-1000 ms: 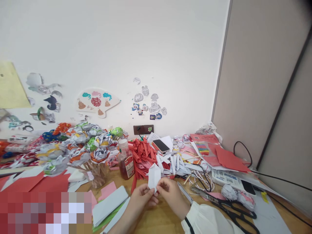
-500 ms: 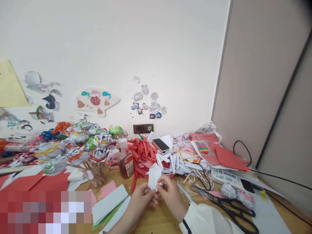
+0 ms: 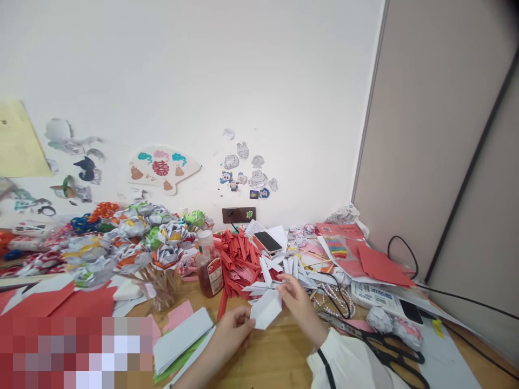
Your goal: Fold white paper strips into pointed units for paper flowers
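A small folded white paper piece [image 3: 266, 309] is held between both hands, low over the wooden table [image 3: 271, 359]. My left hand [image 3: 234, 331] pinches its lower left corner. My right hand [image 3: 299, 304], in a white sleeve, grips its upper right edge with fingers closed. Just behind the hands lie a pile of folded red paper strips [image 3: 237, 262] and a pile of folded white pieces [image 3: 290, 273].
A brown sauce bottle [image 3: 209, 266] and paper flowers on sticks [image 3: 138, 243] stand at left. A phone [image 3: 267, 241] lies behind the red pile. Black scissors [image 3: 389, 351], a cable and red sheets [image 3: 379, 265] are at right. Flat white and green paper [image 3: 182, 337] lies near left.
The white piece has been tipped from upright to lying lower and tilted right. My right hand moved up and right along it; my left hand dropped slightly.
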A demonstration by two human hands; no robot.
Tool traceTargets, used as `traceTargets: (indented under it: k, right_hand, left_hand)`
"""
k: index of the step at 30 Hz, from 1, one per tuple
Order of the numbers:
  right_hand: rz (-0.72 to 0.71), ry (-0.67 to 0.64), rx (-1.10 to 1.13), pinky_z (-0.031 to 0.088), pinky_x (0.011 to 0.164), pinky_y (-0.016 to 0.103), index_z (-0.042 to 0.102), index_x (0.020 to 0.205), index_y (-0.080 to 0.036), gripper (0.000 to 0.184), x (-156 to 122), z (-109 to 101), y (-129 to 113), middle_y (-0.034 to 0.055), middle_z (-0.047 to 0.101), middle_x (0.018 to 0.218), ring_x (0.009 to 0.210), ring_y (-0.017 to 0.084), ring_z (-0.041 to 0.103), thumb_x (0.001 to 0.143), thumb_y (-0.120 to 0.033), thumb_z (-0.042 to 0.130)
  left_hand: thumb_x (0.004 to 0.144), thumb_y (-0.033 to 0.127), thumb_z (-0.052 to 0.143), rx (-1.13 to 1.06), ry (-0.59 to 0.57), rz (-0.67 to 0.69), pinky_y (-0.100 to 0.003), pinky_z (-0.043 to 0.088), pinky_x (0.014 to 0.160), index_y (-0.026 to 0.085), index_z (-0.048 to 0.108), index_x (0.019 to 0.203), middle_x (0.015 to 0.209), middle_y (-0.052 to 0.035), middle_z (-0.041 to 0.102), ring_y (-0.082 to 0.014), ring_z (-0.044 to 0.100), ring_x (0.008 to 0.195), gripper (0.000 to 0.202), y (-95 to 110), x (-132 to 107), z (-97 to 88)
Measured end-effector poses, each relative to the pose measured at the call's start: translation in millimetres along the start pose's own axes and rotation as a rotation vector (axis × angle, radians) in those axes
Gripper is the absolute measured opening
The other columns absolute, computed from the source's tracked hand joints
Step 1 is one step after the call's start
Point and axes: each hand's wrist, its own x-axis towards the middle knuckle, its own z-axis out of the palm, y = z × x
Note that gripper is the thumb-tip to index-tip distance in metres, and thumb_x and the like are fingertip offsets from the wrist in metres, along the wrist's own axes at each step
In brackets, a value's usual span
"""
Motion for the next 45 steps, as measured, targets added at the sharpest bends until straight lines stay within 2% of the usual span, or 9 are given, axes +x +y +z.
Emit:
traceTargets:
  k: [4,11,17,23,26,33,37,42,45]
  right_hand:
    - [0.035,-0.191,-0.008,0.042,0.054,0.022,0.056,0.081,-0.014,0.024,2.8,-4.0,2.4,0.0011,0.057,0.067,0.061,0.013,0.054,0.073,-0.037,0.055]
    - [0.176,-0.326,0.116,0.041,0.047,0.021,0.052,0.084,-0.013,0.031,1.4,-1.8,5.5,-0.0034,0.055,0.057,0.045,0.009,0.053,0.066,-0.038,0.061]
    - [0.168,-0.278,0.202,0.041,0.046,0.021,0.054,0.084,-0.013,0.035,1.4,-0.6,-4.4,-0.0046,0.055,0.052,0.042,0.009,0.052,0.063,-0.039,0.064]
    - [0.097,-0.234,0.232,0.044,0.048,0.023,0.059,0.074,-0.013,0.031,-0.3,3.7,-4.6,0.0006,0.060,0.065,0.048,0.010,0.054,0.062,-0.041,0.065]
    - [0.044,-0.238,0.154,0.046,0.052,0.025,0.061,0.073,-0.014,0.026,-2.3,3.3,-3.4,0.0017,0.061,0.068,0.052,0.011,0.056,0.066,-0.040,0.062]
    - [-0.105,-0.258,-0.123,0.046,0.065,0.028,0.064,0.077,-0.016,0.020,-5.5,-2.8,-5.8,0.0057,0.064,0.078,0.070,0.017,0.059,0.075,-0.032,0.052]
    - [-0.097,-0.303,-0.197,0.044,0.059,0.025,0.062,0.086,-0.015,0.025,-6.8,-3.1,-8.7,0.0046,0.063,0.074,0.066,0.015,0.057,0.078,-0.034,0.048]
    - [-0.069,-0.417,-0.249,0.040,0.055,0.023,0.065,0.078,-0.015,0.025,-7.5,0.5,-3.9,0.0030,0.062,0.070,0.063,0.014,0.055,0.076,-0.035,0.050]
    - [-0.055,-0.419,-0.270,0.038,0.053,0.022,0.066,0.077,-0.016,0.024,-7.1,0.5,-0.8,0.0015,0.062,0.068,0.060,0.014,0.053,0.076,-0.035,0.051]
  left_hand:
    - [0.063,0.047,0.056,0.036,0.028,0.086,-0.019,0.027,0.036,0.017,0.047,0.054,0.038,0.0073,0.046,-0.0066,0.041,0.032,0.033,4.3,-1.0,-3.5]
    - [0.055,0.053,0.062,-0.137,0.084,0.057,-0.020,0.035,0.038,0.015,0.053,0.069,0.042,0.0046,0.055,-0.0095,0.050,0.034,0.042,3.6,5.8,-11.4]
    - [0.045,0.048,0.071,-0.300,0.081,-0.050,-0.023,0.037,0.039,0.014,0.056,0.082,0.041,0.0026,0.058,-0.0131,0.052,0.035,0.052,10.3,5.9,-14.8]
    - [0.056,0.035,0.068,-0.389,0.148,0.026,-0.020,0.038,0.043,0.015,0.059,0.073,0.046,0.0029,0.060,-0.0095,0.052,0.039,0.028,29.1,-10.2,-9.3]
    - [0.056,0.039,0.067,-0.391,0.117,0.008,-0.020,0.038,0.040,0.016,0.057,0.068,0.045,0.0026,0.060,-0.0103,0.053,0.037,0.028,28.8,-10.6,-8.7]
    - [0.053,0.048,0.066,-0.258,0.109,-0.101,-0.018,0.033,0.034,0.017,0.051,0.065,0.040,0.0043,0.057,-0.0108,0.052,0.032,0.037,14.0,0.5,-10.6]
    - [0.051,0.044,0.068,-0.170,0.072,-0.041,-0.019,0.035,0.035,0.015,0.053,0.069,0.041,0.0037,0.057,-0.0112,0.054,0.034,0.037,12.4,0.8,-9.3]
    - [0.049,0.047,0.069,-0.103,0.053,0.001,-0.020,0.037,0.035,0.015,0.052,0.068,0.043,0.0027,0.058,-0.0111,0.052,0.033,0.041,9.2,0.6,-6.3]
    - [0.050,0.048,0.067,-0.066,0.051,-0.023,-0.020,0.036,0.034,0.014,0.054,0.068,0.040,0.0020,0.057,-0.0118,0.052,0.033,0.041,5.0,1.7,-6.0]
